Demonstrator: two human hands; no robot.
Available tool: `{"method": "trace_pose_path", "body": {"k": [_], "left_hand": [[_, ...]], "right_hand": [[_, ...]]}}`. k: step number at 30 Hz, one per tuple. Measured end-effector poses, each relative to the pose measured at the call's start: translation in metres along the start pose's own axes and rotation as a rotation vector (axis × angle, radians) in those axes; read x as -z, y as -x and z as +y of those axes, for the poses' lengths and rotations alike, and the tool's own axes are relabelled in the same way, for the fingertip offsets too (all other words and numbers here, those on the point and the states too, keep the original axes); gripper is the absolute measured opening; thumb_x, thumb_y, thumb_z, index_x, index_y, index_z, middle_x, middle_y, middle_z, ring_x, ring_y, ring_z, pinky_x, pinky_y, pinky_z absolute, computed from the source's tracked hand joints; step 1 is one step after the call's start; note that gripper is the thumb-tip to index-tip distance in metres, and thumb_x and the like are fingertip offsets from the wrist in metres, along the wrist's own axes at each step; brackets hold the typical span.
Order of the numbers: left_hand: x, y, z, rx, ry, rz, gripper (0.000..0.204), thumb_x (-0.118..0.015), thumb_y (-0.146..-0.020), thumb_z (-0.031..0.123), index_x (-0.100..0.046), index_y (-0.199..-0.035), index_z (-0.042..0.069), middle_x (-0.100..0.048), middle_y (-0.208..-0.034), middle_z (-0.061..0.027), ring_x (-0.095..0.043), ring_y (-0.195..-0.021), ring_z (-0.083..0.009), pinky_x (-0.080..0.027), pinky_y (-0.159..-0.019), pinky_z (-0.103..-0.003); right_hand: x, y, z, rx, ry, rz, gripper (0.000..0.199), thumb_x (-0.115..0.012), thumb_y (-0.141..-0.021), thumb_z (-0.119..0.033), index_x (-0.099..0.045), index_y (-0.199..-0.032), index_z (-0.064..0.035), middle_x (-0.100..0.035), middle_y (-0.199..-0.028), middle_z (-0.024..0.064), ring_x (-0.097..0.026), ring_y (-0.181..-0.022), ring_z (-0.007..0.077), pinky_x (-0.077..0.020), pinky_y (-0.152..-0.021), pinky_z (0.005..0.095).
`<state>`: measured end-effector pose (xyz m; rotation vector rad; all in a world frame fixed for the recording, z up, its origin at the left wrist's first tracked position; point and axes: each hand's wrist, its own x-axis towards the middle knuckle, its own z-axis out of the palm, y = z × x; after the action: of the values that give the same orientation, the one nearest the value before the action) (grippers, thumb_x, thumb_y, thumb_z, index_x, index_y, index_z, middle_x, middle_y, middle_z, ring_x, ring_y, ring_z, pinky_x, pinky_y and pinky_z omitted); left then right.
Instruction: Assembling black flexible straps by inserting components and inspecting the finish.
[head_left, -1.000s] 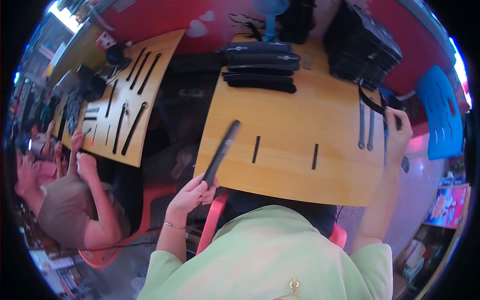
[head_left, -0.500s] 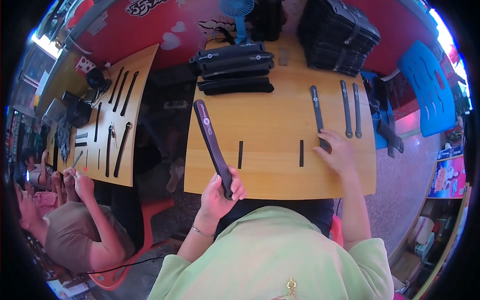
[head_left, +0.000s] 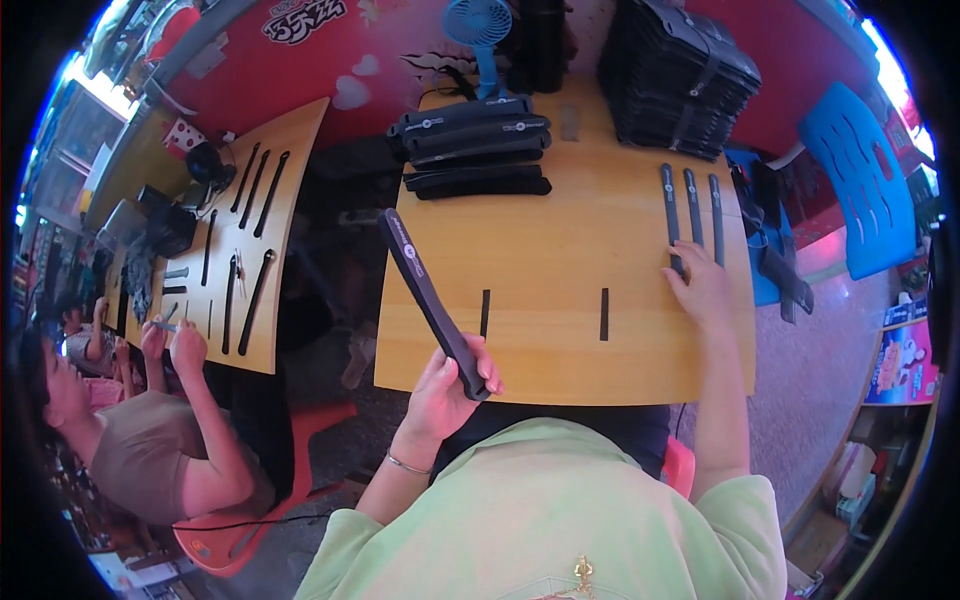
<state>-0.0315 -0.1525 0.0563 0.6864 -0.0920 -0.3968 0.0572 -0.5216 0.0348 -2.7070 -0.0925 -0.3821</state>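
My left hand (head_left: pixel 440 400) is closed round the lower end of a long dark grey strap (head_left: pixel 427 285) with a pale printed mark. This strap slants up to the left over the table's near edge. At the table's right side my right hand (head_left: pixel 703 290) has its fingers on the near end of a similar grey strap (head_left: pixel 669 200), which lies flat. Beside it, to the right, lie a second strap (head_left: pixel 692 205) and a third strap (head_left: pixel 716 215), roughly parallel. A short black strip (head_left: pixel 486 312) and another short black strip (head_left: pixel 604 315) lie apart in the middle.
Folded dark straps (head_left: pixel 475 145) are piled at the back of the wooden table (head_left: pixel 560 240). Behind them stands a blue fan (head_left: pixel 478 25). A tall black stack (head_left: pixel 680 85) fills the back right, near a blue chair (head_left: pixel 858 175). A co-worker (head_left: pixel 165 440) sits at another table (head_left: pixel 250 290) on the left.
My right hand has moved right and slightly away from me, bringing its strap next to the other two. My left hand has shifted slightly right, still holding its strap.
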Motion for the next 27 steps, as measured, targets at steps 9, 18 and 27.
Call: {"method": "trace_pose_path", "body": {"k": [9,18,27], "left_hand": [[-0.011,-0.006,-0.008,-0.022,0.059,0.044,0.038,-0.039,-0.098,0.026,-0.035,-0.132,0.009,-0.054,-0.107,-0.0151,-0.056,-0.105,-0.0361,-0.053,-0.075,-0.038],[-0.016,-0.021,-0.020,-0.134,-0.020,0.160,0.038,-0.046,-0.094,0.005,-0.035,-0.131,0.009,-0.053,-0.116,-0.0156,-0.054,-0.112,-0.0347,-0.053,-0.088,-0.040],[-0.017,-0.020,-0.017,-0.257,-0.104,0.295,0.039,-0.053,-0.090,0.001,-0.040,-0.126,0.009,-0.055,-0.113,-0.0094,-0.060,-0.098,-0.0214,-0.051,-0.089,-0.037]], "right_hand": [[0.013,-0.005,-0.017,-0.078,-0.244,0.056,0.025,-0.059,-0.084,-0.018,-0.061,-0.105,-0.0045,-0.062,-0.107,0.0098,-0.060,-0.094,0.0293,-0.0486,-0.080,0.0343],[0.024,0.031,-0.158,0.209,-0.442,-0.232,0.034,-0.052,-0.086,-0.007,-0.056,-0.119,-0.0142,-0.066,-0.082,0.0049,-0.063,-0.077,0.0232,-0.0493,-0.067,0.0350],[0.002,0.056,-0.195,0.345,-0.436,-0.207,0.046,-0.060,-0.084,-0.011,-0.050,-0.128,-0.0183,-0.058,-0.065,0.0061,-0.056,-0.056,0.0217,-0.0428,-0.047,0.0340]]}}
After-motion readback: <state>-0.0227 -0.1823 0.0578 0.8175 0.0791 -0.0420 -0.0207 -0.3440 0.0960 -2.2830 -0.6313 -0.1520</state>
